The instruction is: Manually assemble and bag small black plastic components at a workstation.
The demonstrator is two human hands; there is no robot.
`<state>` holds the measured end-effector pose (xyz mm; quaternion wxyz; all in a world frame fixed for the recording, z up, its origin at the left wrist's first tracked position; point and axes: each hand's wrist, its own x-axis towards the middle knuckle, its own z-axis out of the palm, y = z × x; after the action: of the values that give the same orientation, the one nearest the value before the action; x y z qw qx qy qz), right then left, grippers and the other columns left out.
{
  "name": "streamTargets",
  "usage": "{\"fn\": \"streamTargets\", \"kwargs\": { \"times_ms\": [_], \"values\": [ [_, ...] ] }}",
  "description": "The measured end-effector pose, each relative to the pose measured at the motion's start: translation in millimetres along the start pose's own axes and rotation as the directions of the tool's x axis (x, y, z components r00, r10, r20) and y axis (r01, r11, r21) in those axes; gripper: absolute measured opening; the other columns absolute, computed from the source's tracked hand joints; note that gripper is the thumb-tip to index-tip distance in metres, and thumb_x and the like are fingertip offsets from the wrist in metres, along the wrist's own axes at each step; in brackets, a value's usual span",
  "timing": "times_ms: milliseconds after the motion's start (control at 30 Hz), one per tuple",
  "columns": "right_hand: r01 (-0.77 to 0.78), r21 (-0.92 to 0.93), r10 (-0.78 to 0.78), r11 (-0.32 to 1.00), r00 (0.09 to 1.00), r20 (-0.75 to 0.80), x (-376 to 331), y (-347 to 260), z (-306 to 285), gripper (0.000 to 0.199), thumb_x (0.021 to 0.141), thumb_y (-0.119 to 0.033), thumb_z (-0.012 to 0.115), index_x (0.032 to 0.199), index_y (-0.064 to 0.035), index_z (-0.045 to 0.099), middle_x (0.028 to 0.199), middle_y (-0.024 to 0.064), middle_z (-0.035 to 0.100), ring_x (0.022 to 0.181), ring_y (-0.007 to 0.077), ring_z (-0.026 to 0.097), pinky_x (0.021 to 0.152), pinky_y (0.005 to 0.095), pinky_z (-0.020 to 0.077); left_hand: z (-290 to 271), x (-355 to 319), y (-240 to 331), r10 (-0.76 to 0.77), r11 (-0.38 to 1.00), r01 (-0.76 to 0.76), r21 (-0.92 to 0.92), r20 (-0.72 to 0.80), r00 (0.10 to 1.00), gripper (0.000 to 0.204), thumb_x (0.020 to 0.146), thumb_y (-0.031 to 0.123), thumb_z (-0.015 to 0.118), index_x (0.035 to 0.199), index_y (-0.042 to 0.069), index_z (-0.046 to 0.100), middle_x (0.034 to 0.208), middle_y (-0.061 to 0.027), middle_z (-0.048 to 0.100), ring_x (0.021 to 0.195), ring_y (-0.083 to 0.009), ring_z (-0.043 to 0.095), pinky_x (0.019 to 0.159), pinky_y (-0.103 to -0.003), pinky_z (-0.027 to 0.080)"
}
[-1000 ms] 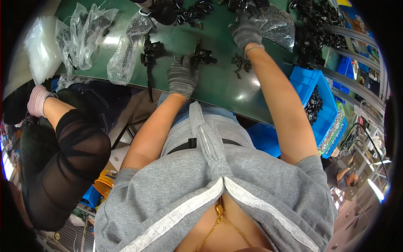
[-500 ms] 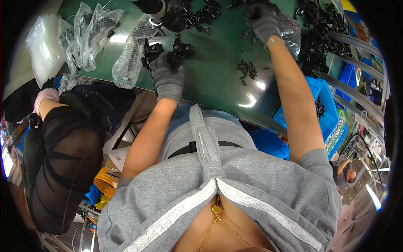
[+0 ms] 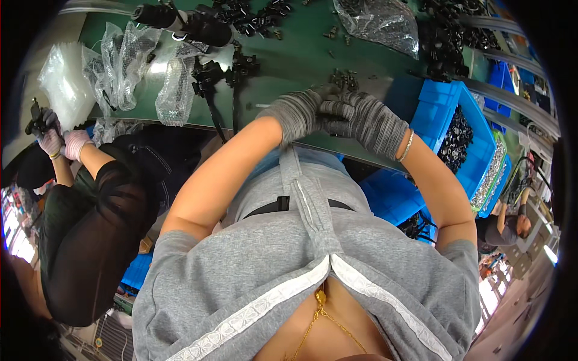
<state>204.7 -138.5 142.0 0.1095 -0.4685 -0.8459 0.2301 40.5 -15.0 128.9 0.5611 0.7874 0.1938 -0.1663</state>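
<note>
Both hands, in grey knitted gloves, meet above the near edge of the green table. My left hand reaches in from the left, its fingers bent toward the other hand. My right hand has its fingers curled against the left fingertips. Whatever is between them is hidden. Just beyond the fingers lies a small pile of dark screws. Two black clamp-like parts, one on the left and one beside it, lie left of my hands, with long dark strips running toward the table edge.
A black cylindrical tool hangs over the far left. Bubble-wrap bags lie at left, a clear bag of parts at the back. Blue bins with small parts stand at right. A co-worker's gloved hands hold a black part.
My left hand has let go of the black parts and moved right. My right hand has come back from the far bag toward me, and the two now meet.
</note>
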Motion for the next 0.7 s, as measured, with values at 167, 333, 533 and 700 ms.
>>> {"fn": "streamTargets", "kwargs": {
  "times_ms": [167, 333, 533, 700],
  "values": [
    [-0.531, 0.524, 0.625, 0.666, 0.781, -0.003, -4.3, 38.7, 17.3, 0.037, 0.087, -0.014, 0.064, 0.124, -0.0142, 0.062, 0.123, 0.0093, 0.061, 0.112, 0.0303, 0.059, 0.099, 0.0366, 0.0475, 61.2, 40.2, -91.9, -0.13, 0.991, 0.13, -0.016, -0.24, 0.962, 0.052, 0.083, 0.015, 0.071, 0.131, 0.008, 0.05, 0.114, -0.0176, 0.066, 0.101, -0.0338, 0.064, 0.09, -0.039, 0.052],
    [-0.741, 0.185, 0.764, 0.645, 0.632, -0.133, 30.6, 118.5, 31.7, 0.039, 0.089, -0.021, 0.065, 0.128, -0.0144, 0.058, 0.125, 0.0127, 0.058, 0.111, 0.0298, 0.059, 0.098, 0.0367, 0.048, 97.4, 39.9, -168.7, -0.439, 0.886, 0.142, -0.442, -0.698, 0.565, 0.047, 0.085, 0.01, 0.07, 0.127, 0.004, 0.051, 0.124, -0.0115, 0.056, 0.11, -0.0217, 0.057, 0.091, -0.035, 0.049],
    [-0.728, 0.103, 0.718, 0.677, 0.625, -0.307, 157.6, 137.4, 60.5, 0.044, 0.084, -0.025, 0.065, 0.126, -0.014, 0.058, 0.125, 0.0191, 0.058, 0.11, 0.0342, 0.06, 0.096, 0.0423, 0.0473, 62.1, 19.7, -130.1, -0.607, 0.795, 0.437, -0.421, -0.568, 0.556, 0.058, 0.082, 0.028, 0.075, 0.128, 0.002, 0.05, 0.114, -0.0172, 0.064, 0.104, -0.032, 0.062, 0.095, -0.04, 0.047],
    [-0.753, -0.035, 0.719, 0.657, 0.64, -0.271, 200.4, 149.9, 52.4, 0.045, 0.085, -0.027, 0.061, 0.126, -0.0108, 0.059, 0.12, 0.0195, 0.063, 0.111, 0.0347, 0.061, 0.097, 0.0421, 0.047, 51.0, 2.9, -125.5, -0.556, 0.818, 0.536, -0.21, -0.529, 0.641, 0.069, 0.08, 0.043, 0.074, 0.13, 0.002, 0.049, 0.119, -0.0223, 0.06, 0.109, -0.0396, 0.058, 0.098, -0.046, 0.045]
  ]
}}
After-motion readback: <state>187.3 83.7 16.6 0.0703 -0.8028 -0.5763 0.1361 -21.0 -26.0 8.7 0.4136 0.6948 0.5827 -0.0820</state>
